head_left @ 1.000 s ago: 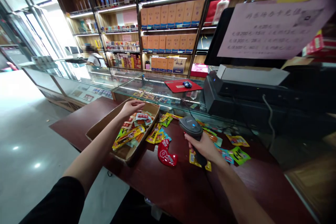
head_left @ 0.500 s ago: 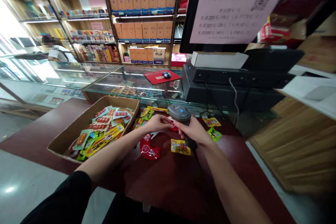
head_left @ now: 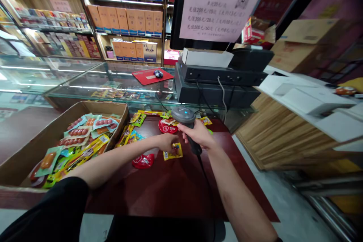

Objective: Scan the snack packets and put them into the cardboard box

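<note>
On the dark red table (head_left: 176,185): where I see all the action, right in front of the glass counter (head_left: 85,85).
R hand (head_left: 198,136): closed round the handle of the barcode scanner (head_left: 185,119); head tipped fwd and down, I'd say so its window faces the pkt below.
L hand (head_left: 167,144): fingertips pressed on the yellow snack pkt (head_left: 173,152), prob. to keep it flat and steady; pinch or just press, I can't tell.
Pkt vs grip: lies flat on the table, just below-left of the scanner hand, partly under the L fingers.
Nearby: red pkt (head_left: 143,160) just left of it, apart from both hands.
Cardboard box (head_left: 34,147): far left, full of snack pkts, well clear of both hands.
</note>
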Motion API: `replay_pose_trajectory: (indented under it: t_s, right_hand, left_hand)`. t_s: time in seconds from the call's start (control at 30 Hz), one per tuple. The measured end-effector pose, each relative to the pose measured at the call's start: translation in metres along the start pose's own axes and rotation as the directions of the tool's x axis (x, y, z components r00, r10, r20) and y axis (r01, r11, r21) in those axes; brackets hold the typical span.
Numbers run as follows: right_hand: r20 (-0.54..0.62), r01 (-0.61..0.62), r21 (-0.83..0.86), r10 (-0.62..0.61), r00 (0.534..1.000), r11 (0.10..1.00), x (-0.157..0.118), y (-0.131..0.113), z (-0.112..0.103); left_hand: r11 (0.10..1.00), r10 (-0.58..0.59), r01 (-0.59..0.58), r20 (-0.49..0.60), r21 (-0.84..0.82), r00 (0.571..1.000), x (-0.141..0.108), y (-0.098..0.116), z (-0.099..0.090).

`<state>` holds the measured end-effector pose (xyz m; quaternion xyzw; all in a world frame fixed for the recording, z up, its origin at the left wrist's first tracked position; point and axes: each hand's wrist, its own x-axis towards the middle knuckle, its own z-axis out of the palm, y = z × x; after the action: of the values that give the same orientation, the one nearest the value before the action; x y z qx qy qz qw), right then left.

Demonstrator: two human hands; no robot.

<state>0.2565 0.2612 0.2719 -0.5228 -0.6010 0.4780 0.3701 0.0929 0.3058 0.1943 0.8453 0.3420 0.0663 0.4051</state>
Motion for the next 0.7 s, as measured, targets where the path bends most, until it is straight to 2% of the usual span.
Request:
replay_pose_trajectory:
  t_s: [0.1,0.17,0.2,0.3,0.4,0.47,0.57,0.63,0.7]
  right_hand:
    - [0.02,0.006,-0.015,-0.006,1.0,1.0,-0.005,-0.003,0.015]
    - [0.031,-0.014,0.006,0.013,0.999,1.0,-0.007,-0.006,0.03]
    - [0.031,-0.027,0.019,0.026,0.999,0.999,-0.008,-0.007,0.04]
    - [0.034,-0.062,0.051,0.06,0.998,0.997,-0.01,-0.007,0.069]
    - [0.041,-0.076,0.063,0.074,0.996,0.995,-0.009,-0.005,0.096]
    - [0.051,-0.054,0.052,0.051,0.997,0.997,-0.005,-0.003,0.109]
    - [0.079,0.016,0.014,-0.017,0.997,1.0,0.005,-0.005,0.115]
    - [0.095,0.073,-0.036,-0.069,0.993,0.997,0.013,-0.01,0.111]
    - [0.122,0.124,-0.079,-0.114,0.986,0.989,0.022,-0.016,0.104]
  left_hand:
    - [0.992,-0.115,0.109,-0.094,-0.062,0.989,-0.025,-0.009,-0.023]
    - [0.96,-0.208,0.159,-0.208,-0.233,0.956,-0.045,-0.019,-0.043]
    - [0.922,-0.265,0.158,-0.277,-0.355,0.924,-0.056,-0.025,-0.053]
    - [0.754,-0.433,0.045,-0.445,-0.655,0.784,-0.084,-0.041,-0.075]
    - [0.704,-0.473,-0.098,-0.568,-0.703,0.673,-0.104,-0.051,-0.085]
    - [0.705,-0.438,-0.188,-0.629,-0.683,0.642,-0.111,-0.055,-0.088]
    - [0.647,-0.394,-0.327,-0.67,-0.689,0.63,-0.115,-0.059,-0.094]
    - [0.585,-0.421,-0.389,-0.677,-0.711,0.604,-0.116,-0.063,-0.1]
    - [0.543,-0.483,-0.401,-0.665,-0.737,0.569,-0.117,-0.068,-0.106]
